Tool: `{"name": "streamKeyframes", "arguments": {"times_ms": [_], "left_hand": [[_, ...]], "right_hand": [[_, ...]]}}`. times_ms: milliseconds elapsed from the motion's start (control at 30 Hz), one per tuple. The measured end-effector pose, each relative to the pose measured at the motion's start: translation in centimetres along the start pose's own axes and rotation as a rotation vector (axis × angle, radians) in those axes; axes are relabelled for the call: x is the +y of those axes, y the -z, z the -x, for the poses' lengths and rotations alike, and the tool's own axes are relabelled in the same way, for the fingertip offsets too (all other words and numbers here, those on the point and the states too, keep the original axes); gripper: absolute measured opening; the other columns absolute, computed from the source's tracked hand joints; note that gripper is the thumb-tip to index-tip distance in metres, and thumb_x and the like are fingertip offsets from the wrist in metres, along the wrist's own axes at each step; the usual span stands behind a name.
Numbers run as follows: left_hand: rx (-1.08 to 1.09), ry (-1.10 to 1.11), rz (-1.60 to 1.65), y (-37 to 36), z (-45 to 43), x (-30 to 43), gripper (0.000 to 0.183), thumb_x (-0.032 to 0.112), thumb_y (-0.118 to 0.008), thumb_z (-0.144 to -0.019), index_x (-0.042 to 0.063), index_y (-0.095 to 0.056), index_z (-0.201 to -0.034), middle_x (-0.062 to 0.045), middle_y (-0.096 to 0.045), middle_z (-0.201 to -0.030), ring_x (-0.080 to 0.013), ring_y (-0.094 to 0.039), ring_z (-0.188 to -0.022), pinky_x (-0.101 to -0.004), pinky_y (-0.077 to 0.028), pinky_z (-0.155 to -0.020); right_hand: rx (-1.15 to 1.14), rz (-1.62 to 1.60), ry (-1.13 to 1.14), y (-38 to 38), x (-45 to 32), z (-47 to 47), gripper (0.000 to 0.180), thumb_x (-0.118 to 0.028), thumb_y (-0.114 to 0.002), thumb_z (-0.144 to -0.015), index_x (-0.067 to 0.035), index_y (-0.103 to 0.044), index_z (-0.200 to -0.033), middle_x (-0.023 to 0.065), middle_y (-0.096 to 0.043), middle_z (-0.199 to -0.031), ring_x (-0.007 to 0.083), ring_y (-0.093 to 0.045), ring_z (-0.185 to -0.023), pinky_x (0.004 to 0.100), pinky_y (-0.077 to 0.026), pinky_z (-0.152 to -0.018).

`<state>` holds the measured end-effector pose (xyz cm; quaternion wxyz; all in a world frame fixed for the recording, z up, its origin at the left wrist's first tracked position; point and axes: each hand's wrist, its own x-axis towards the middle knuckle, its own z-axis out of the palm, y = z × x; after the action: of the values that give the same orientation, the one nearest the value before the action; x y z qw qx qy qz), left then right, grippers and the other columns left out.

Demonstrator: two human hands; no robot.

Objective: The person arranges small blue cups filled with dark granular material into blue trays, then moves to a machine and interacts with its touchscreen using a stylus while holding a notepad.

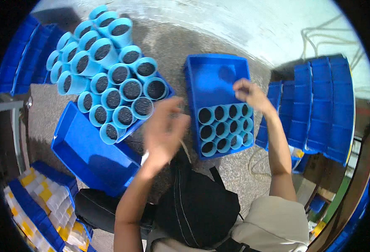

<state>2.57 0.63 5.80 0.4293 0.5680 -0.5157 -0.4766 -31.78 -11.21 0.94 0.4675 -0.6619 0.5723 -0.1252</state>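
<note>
My left hand (164, 129), blurred, hovers at the right edge of a group of light blue cups (131, 89) filled with black granules. Its thumb and fingers are apart, and I see nothing between them. The cups stand close together, with more cups stacked on top at the far end; part of a blue crate shows beneath them. My right hand (251, 94) is above a second blue crate (216, 78), fingers loosely curled and apart, with nothing visible in them. Rows of filled light blue cups (221, 127) occupy the near half of this crate; its far half shows bare bottom.
A blue crate (90, 151) without cups lies tilted at the left, partly under the cup group. Stacked blue crates (317, 107) stand at the right, more blue crates (24, 56) at the far left. White and yellow pieces (49, 195) fill crates at lower left. A hose (317, 34) hangs at upper right.
</note>
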Motion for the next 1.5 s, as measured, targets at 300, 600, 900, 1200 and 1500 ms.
{"name": "streamKeyframes", "arguments": {"times_ms": [300,600,900,1200,1500], "left_hand": [[-0.547,0.355,-0.456,-17.6,2.1,-7.1,0.096,0.0,-0.077,-0.077,0.017,-0.026,-0.157,-0.033,-0.005,-0.156,-0.0628,-0.038,-0.123,-0.0557,-0.047,-0.097],[-0.222,0.251,-0.543,-22.3,4.3,-9.2,0.071,-0.018,-0.058,-0.079,0.009,-0.043,-0.143,-0.031,-0.013,-0.156,-0.0601,-0.04,-0.119,-0.0507,-0.056,-0.075],[-0.139,0.129,-0.63,-22.5,3.2,-9.7,0.05,-0.013,-0.063,-0.08,0.002,-0.05,-0.126,-0.033,-0.026,-0.149,-0.0527,-0.044,-0.116,-0.0454,-0.059,-0.072],[0.016,-0.047,-0.313,-10.6,3.4,0.9,0.07,-0.021,-0.055,-0.067,0.008,-0.051,-0.132,-0.033,-0.028,-0.142,-0.0543,-0.039,-0.12,-0.057,-0.04,-0.098],[0.511,0.098,-0.595,5.8,1.1,5.3,0.076,-0.016,-0.069,-0.062,0.011,-0.053,-0.131,-0.029,-0.032,-0.143,-0.0535,-0.042,-0.132,-0.0499,-0.045,-0.106]], "right_hand": [[-0.064,0.32,-0.309,-6.6,6.1,11.1,0.094,0.006,-0.085,-0.063,-0.028,-0.048,-0.143,0.022,-0.023,-0.159,0.0472,-0.034,-0.143,0.0509,-0.045,-0.11],[0.267,0.304,-0.205,-10.3,8.5,11.4,0.087,0.022,-0.064,-0.059,-0.023,-0.055,-0.132,0.0214,-0.033,-0.152,0.0505,-0.046,-0.128,0.0476,-0.051,-0.092],[0.434,0.354,-0.222,-11.9,8.2,11.8,0.077,0.02,-0.063,-0.062,-0.019,-0.061,-0.129,0.0239,-0.039,-0.151,0.0473,-0.049,-0.13,0.0486,-0.05,-0.096],[0.505,0.499,-0.042,-8.4,-11.3,13.1,0.078,0.02,-0.072,-0.057,-0.013,-0.061,-0.126,0.0259,-0.046,-0.145,0.0467,-0.051,-0.129,0.0464,-0.05,-0.099],[0.249,0.414,0.543,-13.1,-24.1,-0.6,0.068,0.016,-0.063,-0.066,-0.016,-0.06,-0.126,0.0238,-0.046,-0.143,0.0476,-0.053,-0.123,0.0479,-0.052,-0.094]]}}
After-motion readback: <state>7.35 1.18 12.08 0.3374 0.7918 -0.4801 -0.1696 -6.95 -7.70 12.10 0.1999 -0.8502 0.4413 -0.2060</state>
